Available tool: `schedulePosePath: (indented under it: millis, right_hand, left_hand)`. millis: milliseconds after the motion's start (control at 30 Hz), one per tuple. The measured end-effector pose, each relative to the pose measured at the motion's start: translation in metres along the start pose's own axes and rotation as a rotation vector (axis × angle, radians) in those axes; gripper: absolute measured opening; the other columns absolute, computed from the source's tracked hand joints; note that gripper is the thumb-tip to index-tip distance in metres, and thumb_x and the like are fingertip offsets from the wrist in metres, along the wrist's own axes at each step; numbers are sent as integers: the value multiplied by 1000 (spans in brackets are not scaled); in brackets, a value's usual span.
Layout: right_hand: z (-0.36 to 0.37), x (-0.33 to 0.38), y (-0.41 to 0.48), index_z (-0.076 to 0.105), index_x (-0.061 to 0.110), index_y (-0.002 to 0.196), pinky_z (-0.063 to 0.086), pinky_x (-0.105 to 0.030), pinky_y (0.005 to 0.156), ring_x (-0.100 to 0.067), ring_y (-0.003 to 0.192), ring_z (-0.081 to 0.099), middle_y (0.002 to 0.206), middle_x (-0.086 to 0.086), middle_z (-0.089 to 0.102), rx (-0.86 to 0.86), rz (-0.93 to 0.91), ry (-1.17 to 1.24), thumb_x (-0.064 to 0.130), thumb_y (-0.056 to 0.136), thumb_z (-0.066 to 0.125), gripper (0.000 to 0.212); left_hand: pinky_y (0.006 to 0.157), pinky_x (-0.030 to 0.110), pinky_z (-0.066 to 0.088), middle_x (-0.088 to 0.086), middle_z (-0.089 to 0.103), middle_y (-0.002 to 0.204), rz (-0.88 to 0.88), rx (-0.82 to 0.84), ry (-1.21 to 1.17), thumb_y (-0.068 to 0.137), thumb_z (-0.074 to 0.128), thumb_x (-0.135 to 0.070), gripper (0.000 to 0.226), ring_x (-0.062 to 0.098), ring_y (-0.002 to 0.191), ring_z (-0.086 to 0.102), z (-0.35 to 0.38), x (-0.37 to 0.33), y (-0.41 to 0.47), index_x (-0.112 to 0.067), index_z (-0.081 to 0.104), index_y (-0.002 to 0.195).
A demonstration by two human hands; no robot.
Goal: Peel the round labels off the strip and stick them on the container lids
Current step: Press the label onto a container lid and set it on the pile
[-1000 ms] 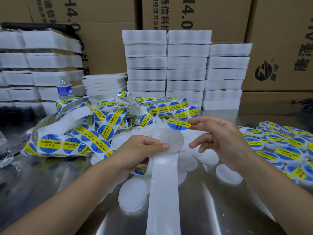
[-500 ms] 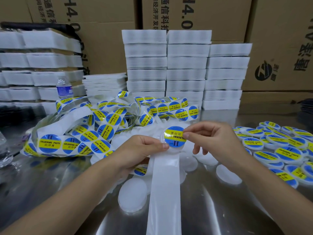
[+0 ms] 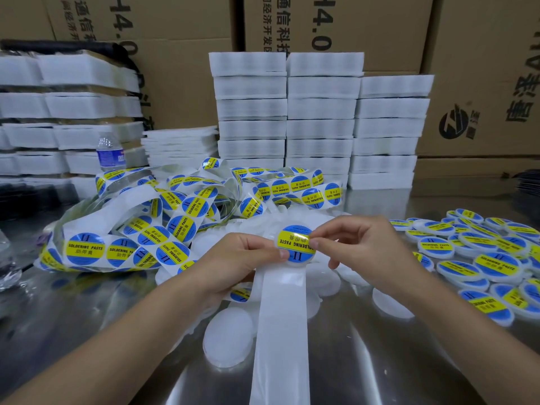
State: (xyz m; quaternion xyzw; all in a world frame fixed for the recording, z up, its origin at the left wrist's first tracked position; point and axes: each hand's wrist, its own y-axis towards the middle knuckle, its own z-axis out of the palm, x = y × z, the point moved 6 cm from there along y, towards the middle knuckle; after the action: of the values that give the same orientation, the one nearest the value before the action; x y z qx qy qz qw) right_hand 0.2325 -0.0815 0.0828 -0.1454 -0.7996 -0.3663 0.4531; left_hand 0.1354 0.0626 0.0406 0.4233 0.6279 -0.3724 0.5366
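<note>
Brown printed cartons [image 3: 482,68] closed off the back, and in front of them a shiny metal desk [image 3: 380,361] carried the work. The landmark was the one white container lid [image 3: 298,263] held up at the middle of the desk.

The left hand [image 3: 233,258] gripped that lid by its left edge, fingers curled beneath and the thumb lying on its face, probably to keep it level and steady. The right hand [image 3: 365,249] pinched the right edge of one round label [image 3: 295,244] between thumb and forefinger, the other fingers loosely spread. The label lay over the lid and nearly covered it, so it looked like it was being set down and centred, not yet smoothed flat.

Below the lid, one bare backing strip [image 3: 282,331] ran toward the viewer, passing under the left hand, which likely kept the next label within reach. Left of the lid and behind it lay one tangled heap of label strip [image 3: 175,217], with well over twenty labels left on it. Right of the lid sat the labelled lids [image 3: 479,264], more than twenty, kept apart as finished work. Blank lids [image 3: 230,334] lay just under and around the held lid; six or so showed clearly and the rest were hidden.

Behind the lid stood three stacks of white foam trays [image 3: 318,118] side by side, and far to its left one water bottle [image 3: 110,153].
</note>
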Motion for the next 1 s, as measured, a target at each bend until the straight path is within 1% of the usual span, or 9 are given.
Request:
schedulePosePath:
  millis: [200,367,500,600,700,767,867,933,1000]
  right_hand:
    - [0,4,-1,73,32,68,40,-13,50,-8,52,51,67,8,70,-28,-64,-83,15,76,72,18]
    - [-14,1,2,71,27,71,37,-13,46,-3,49,47,58,9,65,-167,-18,-62,25,85,64,16]
    - [-11,-5,2,70,27,80,39,-17,48,-8,55,47,63,15,63,-144,35,-89,35,88,55,19]
    - [2,-8,0,68,31,83,40,-20,52,-5,58,49,68,15,63,-63,48,-95,57,79,53,31]
    - [15,-13,-2,65,38,83,39,-22,59,-4,59,47,69,12,58,7,32,-129,76,60,45,49]
    - [22,-16,-4,62,33,85,41,-19,59,0,60,48,68,16,58,32,19,-171,78,62,49,52]
    - [25,-19,-5,58,34,84,40,-11,53,4,60,51,68,21,60,23,16,-231,78,61,52,50]
    - [25,-19,-6,56,35,80,39,-11,52,4,58,51,65,21,59,15,12,-252,79,57,48,50]
    - [25,-20,-6,54,36,76,37,-12,50,2,54,49,60,19,56,9,-2,-265,79,57,49,47]
  left_hand:
    - [52,18,49,5,75,80,-16,-54,14,72,73,-24,11,11,61,65,-4,2,2,-19,79,80]
    - [41,12,41,4,75,76,-15,-70,-21,77,72,-20,8,9,52,64,-5,-1,0,-16,79,78]
    - [42,11,41,3,75,75,12,-57,-21,80,70,-18,9,7,53,65,-4,-4,0,-18,79,77]
    - [49,13,45,1,74,74,50,-41,54,74,73,-23,7,6,56,63,-2,-6,0,-19,79,74]
    - [56,17,43,-1,68,67,94,0,124,60,78,-39,23,9,59,56,2,-6,-1,-19,77,71]
    - [65,25,40,6,64,69,126,39,154,54,83,-47,35,14,67,51,7,-5,-2,-17,76,70]
    - [81,36,39,32,63,89,166,57,169,55,79,-48,39,21,81,52,10,-6,-3,-15,77,76]
    - [83,36,40,34,63,98,204,65,202,55,78,-49,36,22,83,54,13,-9,-4,-20,78,76]
    - [82,37,38,38,59,97,223,82,219,56,80,-49,38,22,84,51,15,-10,-6,-18,78,77]
